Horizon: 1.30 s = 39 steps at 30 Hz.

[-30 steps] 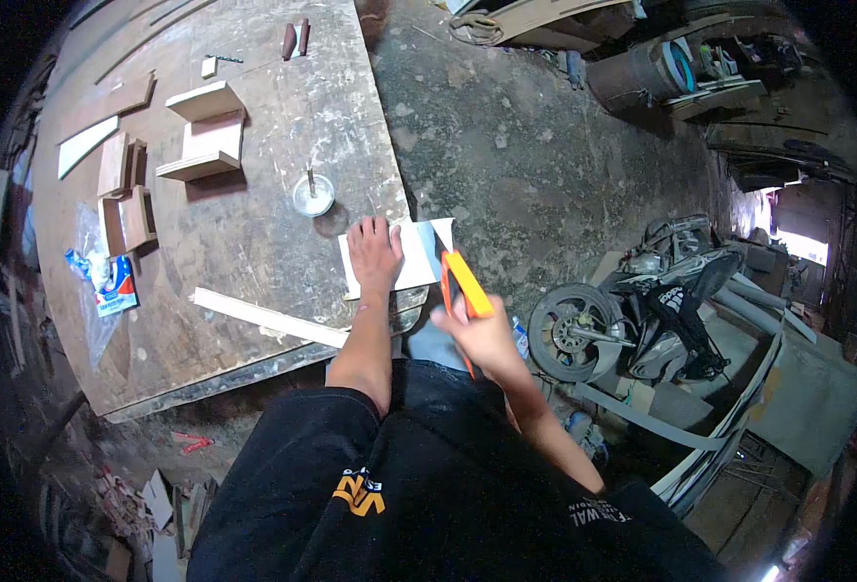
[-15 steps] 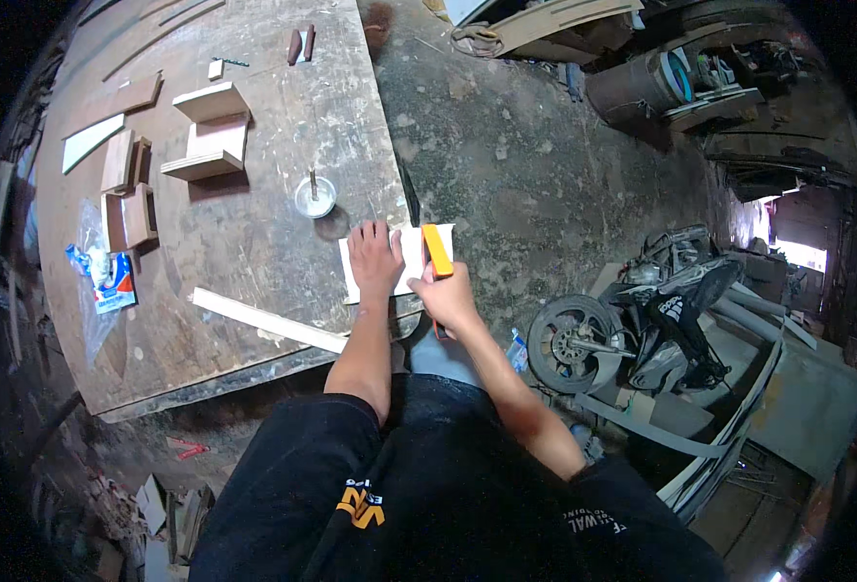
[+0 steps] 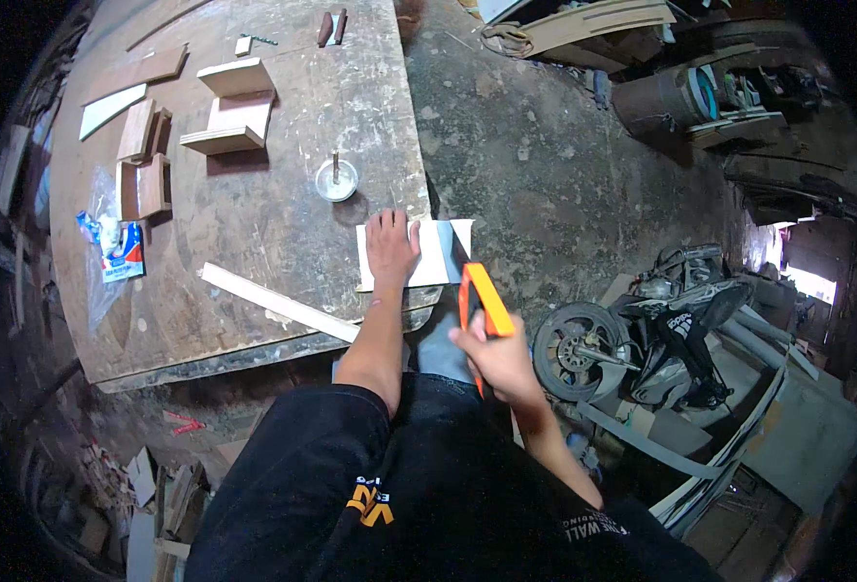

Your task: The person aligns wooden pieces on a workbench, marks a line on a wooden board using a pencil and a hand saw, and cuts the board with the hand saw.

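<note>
My left hand (image 3: 391, 247) lies flat, fingers slightly apart, on a white board (image 3: 429, 260) at the bench's front right corner. My right hand (image 3: 501, 354) grips a handsaw with an orange-yellow handle (image 3: 485, 296); its dark blade crosses the board's right part, to the right of my left hand. A plastic cup (image 3: 337, 179) with pale contents and a stick stands behind the board. A long pale wood strip (image 3: 277, 303) lies diagonally to the left of my left forearm.
The worn bench (image 3: 210, 325) carries small open wooden assemblies (image 3: 234, 136), flat wood pieces (image 3: 134, 76) and a plastic bag with a blue-white packet (image 3: 123, 254). A motorcycle (image 3: 642, 359) stands at right, stacked boards (image 3: 593, 24) and a barrel (image 3: 651, 102) behind.
My right hand and the saw moved forward over the board, then back toward my body. My left hand stays on the board. The whole view has shifted slightly.
</note>
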Each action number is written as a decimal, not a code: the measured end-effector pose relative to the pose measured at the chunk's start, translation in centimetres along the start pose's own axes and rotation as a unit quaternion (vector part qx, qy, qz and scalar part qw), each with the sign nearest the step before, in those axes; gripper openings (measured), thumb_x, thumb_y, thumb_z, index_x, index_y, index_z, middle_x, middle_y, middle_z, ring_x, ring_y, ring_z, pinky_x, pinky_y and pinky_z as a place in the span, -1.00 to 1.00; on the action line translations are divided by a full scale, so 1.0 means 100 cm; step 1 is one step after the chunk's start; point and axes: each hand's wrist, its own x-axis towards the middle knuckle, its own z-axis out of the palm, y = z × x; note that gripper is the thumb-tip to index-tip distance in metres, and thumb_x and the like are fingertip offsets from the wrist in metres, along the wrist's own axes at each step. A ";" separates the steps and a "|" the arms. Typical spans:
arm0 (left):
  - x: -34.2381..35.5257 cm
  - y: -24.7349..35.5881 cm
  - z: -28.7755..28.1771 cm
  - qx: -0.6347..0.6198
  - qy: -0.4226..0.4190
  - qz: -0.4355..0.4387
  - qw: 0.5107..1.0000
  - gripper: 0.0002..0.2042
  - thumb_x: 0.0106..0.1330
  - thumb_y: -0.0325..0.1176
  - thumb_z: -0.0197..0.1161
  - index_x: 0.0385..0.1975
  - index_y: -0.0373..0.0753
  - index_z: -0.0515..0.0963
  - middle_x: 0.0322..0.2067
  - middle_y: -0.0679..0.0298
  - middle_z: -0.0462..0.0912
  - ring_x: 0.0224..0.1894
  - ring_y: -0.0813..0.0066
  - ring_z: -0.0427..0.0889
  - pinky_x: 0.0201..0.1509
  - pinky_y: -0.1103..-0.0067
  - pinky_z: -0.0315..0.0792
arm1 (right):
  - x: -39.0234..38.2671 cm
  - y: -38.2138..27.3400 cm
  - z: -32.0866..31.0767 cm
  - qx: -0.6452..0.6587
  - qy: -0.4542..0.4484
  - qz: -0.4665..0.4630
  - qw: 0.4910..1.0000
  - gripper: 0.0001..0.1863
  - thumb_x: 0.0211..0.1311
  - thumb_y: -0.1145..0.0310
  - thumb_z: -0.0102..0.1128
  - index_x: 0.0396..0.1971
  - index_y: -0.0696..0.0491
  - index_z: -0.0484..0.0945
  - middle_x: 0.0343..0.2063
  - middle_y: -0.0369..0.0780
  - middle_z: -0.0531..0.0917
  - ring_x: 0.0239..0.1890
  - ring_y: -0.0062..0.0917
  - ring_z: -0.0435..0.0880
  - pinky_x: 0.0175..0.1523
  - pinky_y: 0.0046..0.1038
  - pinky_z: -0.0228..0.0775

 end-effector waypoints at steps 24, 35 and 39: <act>0.004 0.002 0.006 0.004 0.002 0.015 1.000 -0.74 0.27 -0.15 0.22 -0.27 -0.23 0.49 -0.23 0.10 0.48 -0.09 0.11 0.44 0.05 0.26 0.33 | -0.005 0.011 -0.005 0.020 0.025 -0.012 0.999 -0.58 -0.02 0.48 0.48 -0.74 0.02 0.30 -0.74 -0.42 0.40 -0.65 -0.72 0.34 -0.50 -0.53 0.23; 0.004 0.002 0.006 0.004 -0.011 0.011 1.000 -0.73 0.27 -0.15 0.22 -0.25 -0.24 0.49 -0.24 0.09 0.49 -0.09 0.08 0.45 0.07 0.24 0.33 | 0.017 0.032 -0.010 -0.029 0.018 -0.043 0.998 -0.63 0.00 0.37 0.49 -0.69 0.06 0.38 -0.70 -0.36 0.50 -0.66 -0.62 0.41 -0.47 -0.47 0.31; 0.003 0.010 0.007 -0.002 -0.011 0.018 1.000 -0.73 0.27 -0.16 0.22 -0.25 -0.24 0.49 -0.24 0.08 0.49 -0.08 0.07 0.46 0.07 0.24 0.34 | 0.075 0.006 0.015 -0.049 0.047 -0.005 0.998 -0.67 -0.01 0.37 0.44 -0.67 0.07 0.39 -0.73 -0.36 0.47 -0.65 -0.65 0.41 -0.51 -0.44 0.29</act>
